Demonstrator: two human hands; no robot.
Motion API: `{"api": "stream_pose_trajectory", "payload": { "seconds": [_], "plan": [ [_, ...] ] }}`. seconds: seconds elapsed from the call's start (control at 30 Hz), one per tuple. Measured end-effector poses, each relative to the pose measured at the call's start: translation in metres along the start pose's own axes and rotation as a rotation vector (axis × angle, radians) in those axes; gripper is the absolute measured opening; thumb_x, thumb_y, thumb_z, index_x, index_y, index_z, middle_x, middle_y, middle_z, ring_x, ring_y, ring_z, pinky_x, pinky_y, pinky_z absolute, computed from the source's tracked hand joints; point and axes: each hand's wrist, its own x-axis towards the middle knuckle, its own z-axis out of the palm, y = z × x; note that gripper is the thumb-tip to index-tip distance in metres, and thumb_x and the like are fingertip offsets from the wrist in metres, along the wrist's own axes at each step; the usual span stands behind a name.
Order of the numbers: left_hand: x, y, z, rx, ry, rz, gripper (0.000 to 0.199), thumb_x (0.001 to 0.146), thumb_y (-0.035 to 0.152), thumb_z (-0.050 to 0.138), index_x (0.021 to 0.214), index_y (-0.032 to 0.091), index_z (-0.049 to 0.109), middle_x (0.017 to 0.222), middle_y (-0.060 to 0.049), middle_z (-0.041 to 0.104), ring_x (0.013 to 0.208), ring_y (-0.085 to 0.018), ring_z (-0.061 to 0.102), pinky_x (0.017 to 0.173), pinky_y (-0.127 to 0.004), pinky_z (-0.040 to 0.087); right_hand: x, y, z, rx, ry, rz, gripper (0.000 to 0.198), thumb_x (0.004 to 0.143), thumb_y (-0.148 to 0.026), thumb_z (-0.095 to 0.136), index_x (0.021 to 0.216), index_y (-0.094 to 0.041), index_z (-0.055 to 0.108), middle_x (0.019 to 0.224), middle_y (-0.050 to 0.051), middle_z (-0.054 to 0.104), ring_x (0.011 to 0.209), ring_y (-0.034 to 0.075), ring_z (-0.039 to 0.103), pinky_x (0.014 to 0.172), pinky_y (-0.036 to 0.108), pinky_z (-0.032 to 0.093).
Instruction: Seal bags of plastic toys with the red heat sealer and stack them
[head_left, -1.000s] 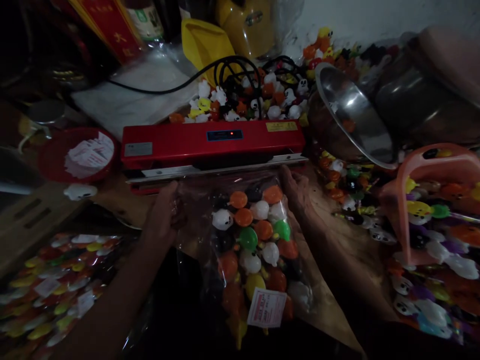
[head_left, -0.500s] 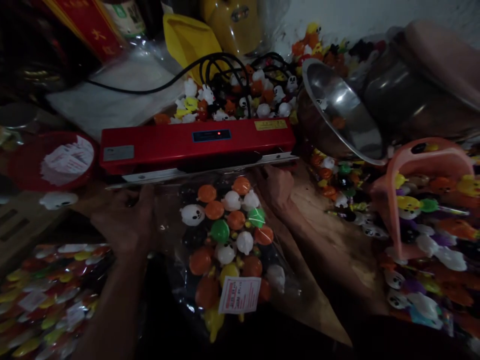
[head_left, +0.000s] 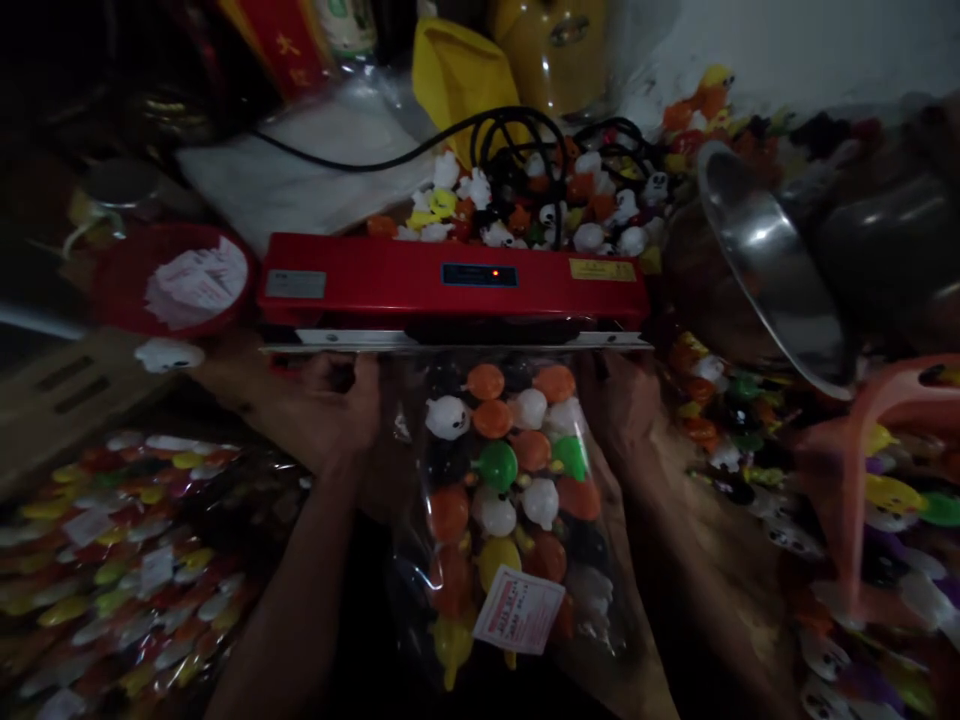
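Red plastic dish (head_left: pixel 120 290) of paper slips sits far left on the desk (head_left: pixel 720 520), above a heap of filled packets (head_left: pixel 112 540). My left hand (head_left: pixel 330 410) has its grip closed on the left top corner of the clear bag of toy figures (head_left: pixel 510 490), just under the metal bar of the red heat sealer (head_left: pixel 454 290). The bag's mouth reaches up to that bar, though I cannot tell if it lies between the jaws; its label faces me near the bottom. My right hand (head_left: pixel 619 400) pinches the right corner the same way. I judge this the sealing step: next the mouth wants pulling flat and the bar pressing down evenly. Right of that stand a tilted steel bowl (head_left: pixel 772 270) and an orange scoop (head_left: pixel 900 420) among loose toys.
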Motion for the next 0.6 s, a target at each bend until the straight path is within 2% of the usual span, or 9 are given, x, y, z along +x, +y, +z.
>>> {"api": "stream_pose_trajectory", "payload": {
  "seconds": [0.07,0.17,0.23,0.3,0.37,0.47,0.6],
  "plan": [
    [-0.003,-0.006,0.002,-0.065,0.083,0.069,0.020,0.085,0.038,0.069,0.085,0.019,0.063,0.088,-0.003,0.069,0.093,-0.022,0.066,0.099,-0.035,0.055,-0.003,0.013,-0.012,-0.018,-0.002,-0.069,0.031,0.103,-0.038,0.056,0.092,-0.017,0.076,0.090,0.016,0.075,0.075,0.029,0.069,0.064,0.034,0.035],
    [-0.003,-0.019,0.009,-0.252,0.126,0.037,0.028,0.073,0.044,0.071,0.084,0.020,0.064,0.080,-0.003,0.068,0.076,-0.020,0.065,0.071,-0.030,0.054,-0.003,0.023,-0.042,-0.056,0.097,-0.252,0.041,0.104,-0.047,0.051,0.095,-0.018,0.079,0.088,0.015,0.076,0.073,0.029,0.070,0.062,0.034,0.038],
    [-0.001,-0.026,0.014,-0.305,0.125,0.018,0.031,0.070,0.046,0.075,0.082,0.020,0.063,0.078,-0.003,0.068,0.075,-0.020,0.067,0.071,-0.031,0.055,-0.001,0.008,-0.064,-0.009,0.178,-0.413,0.049,0.105,-0.055,0.050,0.094,-0.018,0.081,0.081,0.012,0.075,0.067,0.026,0.068,0.061,0.032,0.038],
    [0.001,-0.028,0.017,-0.277,0.141,0.079,0.028,0.074,0.045,0.076,0.080,0.021,0.063,0.079,-0.003,0.070,0.079,-0.022,0.070,0.082,-0.034,0.058,0.005,-0.025,-0.080,0.058,0.158,-0.561,0.046,0.105,-0.053,0.053,0.095,-0.017,0.081,0.079,0.011,0.074,0.063,0.021,0.064,0.061,0.030,0.038],
    [0.002,-0.025,0.020,-0.182,0.179,0.170,0.022,0.081,0.040,0.074,0.078,0.021,0.064,0.078,-0.002,0.071,0.080,-0.022,0.071,0.090,-0.036,0.058,0.017,-0.066,-0.086,0.044,-0.024,-0.648,0.036,0.104,-0.043,0.059,0.097,-0.015,0.081,0.084,0.010,0.075,0.068,0.019,0.065,0.064,0.029,0.037],
    [0.003,-0.015,0.021,-0.094,0.169,0.180,0.018,0.084,0.028,0.072,0.071,0.023,0.060,0.073,0.000,0.069,0.076,-0.021,0.068,0.087,-0.034,0.058,0.042,-0.115,-0.076,-0.054,-0.313,-0.732,0.029,0.103,-0.036,0.062,0.099,-0.014,0.080,0.090,0.009,0.075,0.080,0.020,0.067,0.068,0.029,0.038],
    [0.004,-0.011,0.023,-0.111,0.170,0.167,0.021,0.084,0.028,0.072,0.070,0.023,0.057,0.074,0.000,0.068,0.077,-0.019,0.066,0.090,-0.033,0.056,0.067,-0.136,-0.058,-0.157,-0.571,-0.811,0.031,0.104,-0.040,0.060,0.101,-0.017,0.081,0.096,0.008,0.076,0.085,0.019,0.066,0.073,0.031,0.042]
  ]
}}
